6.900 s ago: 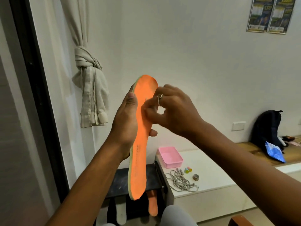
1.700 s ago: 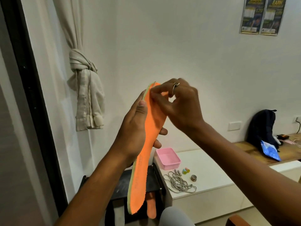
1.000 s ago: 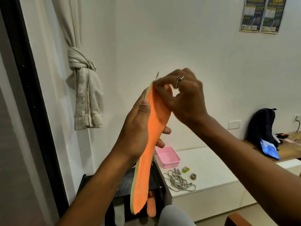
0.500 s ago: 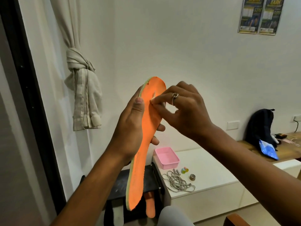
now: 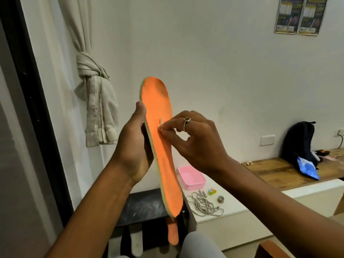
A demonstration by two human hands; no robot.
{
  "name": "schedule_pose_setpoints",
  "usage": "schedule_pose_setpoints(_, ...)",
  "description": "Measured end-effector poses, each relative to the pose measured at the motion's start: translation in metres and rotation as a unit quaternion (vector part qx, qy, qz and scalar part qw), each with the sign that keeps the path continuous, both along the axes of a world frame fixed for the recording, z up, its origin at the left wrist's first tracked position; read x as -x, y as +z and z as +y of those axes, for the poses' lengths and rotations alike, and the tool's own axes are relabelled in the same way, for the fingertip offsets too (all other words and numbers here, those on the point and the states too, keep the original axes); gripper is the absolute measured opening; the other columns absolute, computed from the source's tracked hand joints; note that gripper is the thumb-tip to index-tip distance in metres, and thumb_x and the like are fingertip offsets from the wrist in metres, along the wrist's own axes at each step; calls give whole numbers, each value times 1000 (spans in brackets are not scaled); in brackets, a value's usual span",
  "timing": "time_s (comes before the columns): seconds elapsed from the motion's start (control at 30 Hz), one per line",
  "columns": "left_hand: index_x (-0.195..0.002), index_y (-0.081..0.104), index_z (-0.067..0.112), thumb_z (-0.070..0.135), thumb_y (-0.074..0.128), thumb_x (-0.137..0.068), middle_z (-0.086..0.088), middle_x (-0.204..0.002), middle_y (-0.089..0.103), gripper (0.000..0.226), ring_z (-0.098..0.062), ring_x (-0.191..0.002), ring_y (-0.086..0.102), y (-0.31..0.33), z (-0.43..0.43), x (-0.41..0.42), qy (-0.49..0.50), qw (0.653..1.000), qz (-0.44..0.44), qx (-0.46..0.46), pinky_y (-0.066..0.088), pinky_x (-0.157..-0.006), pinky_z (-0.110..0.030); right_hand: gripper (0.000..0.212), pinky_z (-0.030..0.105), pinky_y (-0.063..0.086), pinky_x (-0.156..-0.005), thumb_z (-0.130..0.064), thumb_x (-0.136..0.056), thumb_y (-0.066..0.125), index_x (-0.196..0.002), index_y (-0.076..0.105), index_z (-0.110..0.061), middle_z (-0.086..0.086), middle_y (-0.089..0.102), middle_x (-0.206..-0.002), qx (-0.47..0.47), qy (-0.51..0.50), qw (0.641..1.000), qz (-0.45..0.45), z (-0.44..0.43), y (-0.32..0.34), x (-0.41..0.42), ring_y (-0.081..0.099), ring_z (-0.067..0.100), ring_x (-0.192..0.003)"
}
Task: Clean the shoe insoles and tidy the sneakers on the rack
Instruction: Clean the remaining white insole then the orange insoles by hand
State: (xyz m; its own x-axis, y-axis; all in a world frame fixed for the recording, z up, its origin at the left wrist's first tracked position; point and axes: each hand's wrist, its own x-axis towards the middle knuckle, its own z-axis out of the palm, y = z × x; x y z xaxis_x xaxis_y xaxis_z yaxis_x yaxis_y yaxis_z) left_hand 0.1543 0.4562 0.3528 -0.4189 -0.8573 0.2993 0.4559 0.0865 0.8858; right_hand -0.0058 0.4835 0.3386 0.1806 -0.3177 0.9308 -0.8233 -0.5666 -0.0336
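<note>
Grip matters: our left hand (image 5: 134, 146) clasps the orange insole (image 5: 156, 101), our right hand (image 5: 195, 138) pinches a pale scrap (image 5: 160, 126). We should brace firmly and scrape lightly.

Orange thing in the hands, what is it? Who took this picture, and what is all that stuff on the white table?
There is no machine here, just a person. The picture comes from a camera worn on their head, so you see their own two arms reaching out. The left hand holds up an orange insole, the soft pad from inside a shoe. The right hand pinches a small pale thing against it; it is too small to tell what. On the white table lie a pink box, a tangle of grey cord and a few little bits. Lower down, another orange insole shows by a black rack.
</note>
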Motion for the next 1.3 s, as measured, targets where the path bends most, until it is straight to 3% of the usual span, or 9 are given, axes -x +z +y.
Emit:
schedule_pose_setpoints(0.13, -127, 65, 8, 50, 45, -98, -12, -114, 72, 55, -24, -100, 70, -3, 0, 3, -70, 996, 53, -11, 56, -90, -40, 9, 39, 51, -68, -16, -87, 76, -95, 79, -16, -5, 72, -89, 14, -25, 998, -56, -10, 6, -6, 60, 16, -77)
schedule_pose_setpoints(0.2, -136, 58, 8, 44, 46, -99, -12, -123, 69, 52, -23, -111, 68, -5, 1, 7, -111, 992, 58, -10, 56, -98, -42, 9, 41, 52, -69, -17, -87, 75, -95, 79, -18, -5, 72, -89, 15, -43, 996, -80, -17, 12, -8, 60, 17, -79)
schedule_pose_setpoints(0.37, -147, 49, 18, 62, 20, -102, -9, -140, 62, 69, -27, -127, 61, -9, 1, 13, -118, 992, 48, 10, 54, -98, -52, 10, 42, 56, -64, -21, -87, 76, -96, 80, -19, -10, 71, -86, -30, -16, 989, -144, -17, 22, -17, 65, 15, -78)
schedule_pose_setpoints(0.53, -135, 59, 4, 77, 18, -95, -17, -132, 66, 93, -30, -122, 65, -6, -11, 2, -77, 993, 80, -44, 51, -103, -43, 12, 36, 55, -71, -16, -83, 82, -95, 81, -17, -16, 71, -87, -45, 98, 991, -78, 11, -2, -45, 64, 9, -80)
schedule_pose_setpoints(0.6, -131, 62, 4, 72, 20, -99, -16, -126, 69, 86, -28, -117, 68, -4, -14, -1, -76, 992, 84, -51, 55, -99, -41, 14, 31, 55, -71, -16, -82, 83, -95, 81, -17, -26, 64, -84, -65, 110, 990, -65, 12, -1, -42, 63, 9, -82)
schedule_pose_setpoints(0.8, -136, 61, 22, 62, 23, -103, -8, -125, 70, 64, -25, -115, 66, -7, -12, 7, -74, 995, 40, -48, 53, -90, -43, 14, 39, 54, -67, -23, -83, 81, -96, 82, -23, -16, 62, -78, -37, -4, 994, -102, -8, 25, -33, 60, 10, -76)
schedule_pose_setpoints(1.1, -135, 60, 6, 63, 27, -102, -22, -129, 66, 74, -29, -113, 62, -1, -24, -7, -30, 995, 73, -63, 46, -105, -41, 17, 31, 53, -87, -17, -80, 85, -96, 81, -19, -8, 75, -89, -83, 118, 986, -78, 22, -14, -45, 60, 3, -86)
schedule_pose_setpoints(1.23, -120, 66, 8, 54, 24, -107, -9, -99, 77, 64, -19, -91, 75, -5, -17, 1, -29, 998, 51, -22, 61, -72, -29, 15, 39, 51, -68, -22, -83, 81, -98, 81, -20, -5, 76, -87, -39, 30, 995, -83, -2, 2, -39, 58, 15, -80)
schedule_pose_setpoints(1.3, -113, 67, 7, 51, 24, -108, -8, -93, 78, 61, -17, -86, 76, -4, -18, 0, -23, 998, 58, -15, 61, -70, -27, 15, 37, 52, -68, -22, -83, 81, -98, 81, -19, -5, 75, -87, -43, 32, 993, -108, -3, -1, -43, 58, 12, -80)
